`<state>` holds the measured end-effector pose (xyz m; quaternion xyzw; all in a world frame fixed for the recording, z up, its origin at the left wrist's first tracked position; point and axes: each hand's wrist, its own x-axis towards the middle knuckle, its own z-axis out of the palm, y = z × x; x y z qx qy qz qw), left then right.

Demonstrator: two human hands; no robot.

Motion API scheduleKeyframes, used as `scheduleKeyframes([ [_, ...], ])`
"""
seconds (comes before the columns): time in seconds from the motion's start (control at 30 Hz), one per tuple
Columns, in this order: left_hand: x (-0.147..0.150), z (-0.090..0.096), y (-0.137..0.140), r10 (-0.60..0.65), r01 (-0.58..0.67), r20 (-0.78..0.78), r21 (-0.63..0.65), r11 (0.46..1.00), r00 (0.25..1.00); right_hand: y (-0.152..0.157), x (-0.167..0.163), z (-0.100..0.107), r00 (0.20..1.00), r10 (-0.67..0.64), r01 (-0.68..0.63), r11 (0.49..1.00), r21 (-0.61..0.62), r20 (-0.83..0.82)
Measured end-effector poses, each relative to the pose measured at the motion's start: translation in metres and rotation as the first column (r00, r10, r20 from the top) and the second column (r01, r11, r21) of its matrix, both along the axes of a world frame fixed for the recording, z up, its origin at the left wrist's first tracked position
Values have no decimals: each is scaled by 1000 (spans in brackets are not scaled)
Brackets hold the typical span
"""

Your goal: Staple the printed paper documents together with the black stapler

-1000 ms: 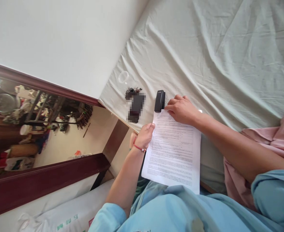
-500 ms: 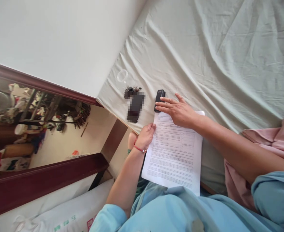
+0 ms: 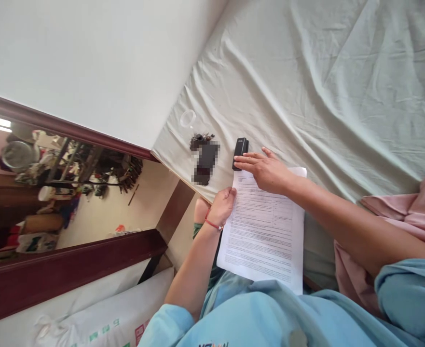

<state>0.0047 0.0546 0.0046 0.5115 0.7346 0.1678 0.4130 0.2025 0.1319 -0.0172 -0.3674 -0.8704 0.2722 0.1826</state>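
Note:
Printed sheets of paper [image 3: 259, 236] lie across my lap and the bed's edge, covered in small text with a boxed table. My left hand [image 3: 224, 206] pinches their left edge, thumb on top, a red bracelet at the wrist. At the top left corner of the paper stands a black stapler [image 3: 240, 149]. My right hand [image 3: 266, 171] rests with fingers stretched out, the fingertips on the stapler's near end and the palm over the paper's top. Whether the paper's corner sits inside the stapler is hidden by the fingers.
On the pale bed sheet [image 3: 306, 96] lie a blurred dark object [image 3: 207, 161], a small dark cluster [image 3: 201, 140] and a clear round lid [image 3: 188, 118]. Pink cloth [image 3: 396, 207] is at right. A dark red frame [image 3: 71, 260] and a white sack [image 3: 107, 313] stand at left.
The view has shifted slightly, so the scene sits a little lower and to the right. Both hands keep nearly the same places on the paper and stapler.

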Motion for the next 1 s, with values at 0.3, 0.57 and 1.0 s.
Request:
scheduleKeyframes([
  [0.3,12,-9,-15,-44,38,108,61,997,993,25,32,22,982,-172,182,970,-161,79],
  [0.57,34,-6,-10,-139,116,143,156,981,980,35,57,27,991,-25,67,948,-312,135],
  [1.0,42,-8,-5,-171,151,128,147,977,977,46,73,28,957,-250,278,935,-218,148],
])
